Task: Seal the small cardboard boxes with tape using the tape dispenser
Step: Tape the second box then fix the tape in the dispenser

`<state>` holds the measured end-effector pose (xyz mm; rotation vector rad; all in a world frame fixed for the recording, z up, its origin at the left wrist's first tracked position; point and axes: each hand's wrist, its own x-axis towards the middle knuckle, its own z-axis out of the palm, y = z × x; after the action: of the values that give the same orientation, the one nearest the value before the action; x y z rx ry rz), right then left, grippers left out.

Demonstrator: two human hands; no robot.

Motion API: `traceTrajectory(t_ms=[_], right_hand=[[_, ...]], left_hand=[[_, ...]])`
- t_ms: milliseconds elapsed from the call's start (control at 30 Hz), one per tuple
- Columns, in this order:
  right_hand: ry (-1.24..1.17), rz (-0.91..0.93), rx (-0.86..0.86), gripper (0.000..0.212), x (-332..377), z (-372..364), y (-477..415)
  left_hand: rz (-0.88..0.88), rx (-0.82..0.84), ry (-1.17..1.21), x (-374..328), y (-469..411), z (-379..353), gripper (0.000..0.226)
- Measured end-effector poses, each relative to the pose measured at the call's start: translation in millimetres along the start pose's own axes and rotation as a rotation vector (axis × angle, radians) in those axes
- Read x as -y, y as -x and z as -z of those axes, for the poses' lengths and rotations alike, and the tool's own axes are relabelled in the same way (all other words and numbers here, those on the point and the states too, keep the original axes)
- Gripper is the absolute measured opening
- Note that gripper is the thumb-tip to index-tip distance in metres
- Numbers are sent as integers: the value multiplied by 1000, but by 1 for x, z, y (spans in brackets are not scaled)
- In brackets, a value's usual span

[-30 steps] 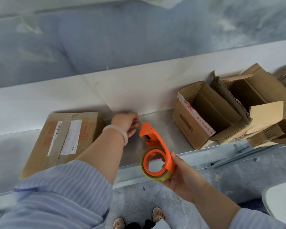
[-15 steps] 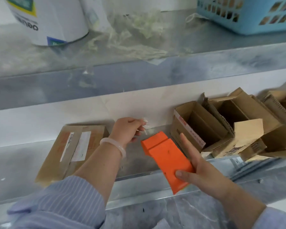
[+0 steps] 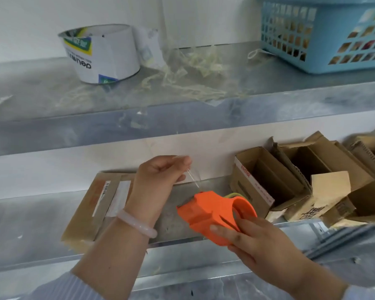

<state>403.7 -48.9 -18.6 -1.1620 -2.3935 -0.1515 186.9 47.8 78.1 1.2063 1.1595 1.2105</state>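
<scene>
My right hand (image 3: pixel 253 241) grips the orange tape dispenser (image 3: pixel 210 213) above the front of the lower shelf. My left hand (image 3: pixel 158 180) pinches a thin strip of clear tape (image 3: pixel 193 180) that runs down to the dispenser's mouth. A closed flat cardboard box (image 3: pixel 100 204) with white labels lies on the shelf, partly behind my left wrist. An open small cardboard box (image 3: pixel 260 180) stands to the right of the dispenser, flaps up.
More open, crumpled cardboard boxes (image 3: pixel 325 176) crowd the lower shelf's right end. The upper metal shelf (image 3: pixel 30 100) holds a white paper-wrapped roll (image 3: pixel 102 53), tangled tape scraps (image 3: pixel 193 68) and a blue plastic basket (image 3: pixel 325 33).
The view has tilted up, so the upper shelf shows. My right hand has turned the dispenser on its side. My left hand has risen, drawing a tape strip out.
</scene>
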Motion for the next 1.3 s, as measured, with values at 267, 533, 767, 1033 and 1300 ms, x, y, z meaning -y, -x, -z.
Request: traceTrajectory(t_ms=[267,533,767,1033,1300], right_hand=[[139,68,-102,44,1,-8,2],[134,133,-149,39,10,-13,0],[69,103,-133,38,21,-17,-7],[-300,-41,-63,50,25,-5,-19],[-355,-122,166,49,18,3,-37]], left_hand=[[-232,109,-1,-9,48,21,11],[-305,45,32,-4,64,41,28],[-326,-48,-59,-13,67,37,37],[-120,-193,-106,-17,46,40,17],[51,-326,-106,-7,35,100,10]])
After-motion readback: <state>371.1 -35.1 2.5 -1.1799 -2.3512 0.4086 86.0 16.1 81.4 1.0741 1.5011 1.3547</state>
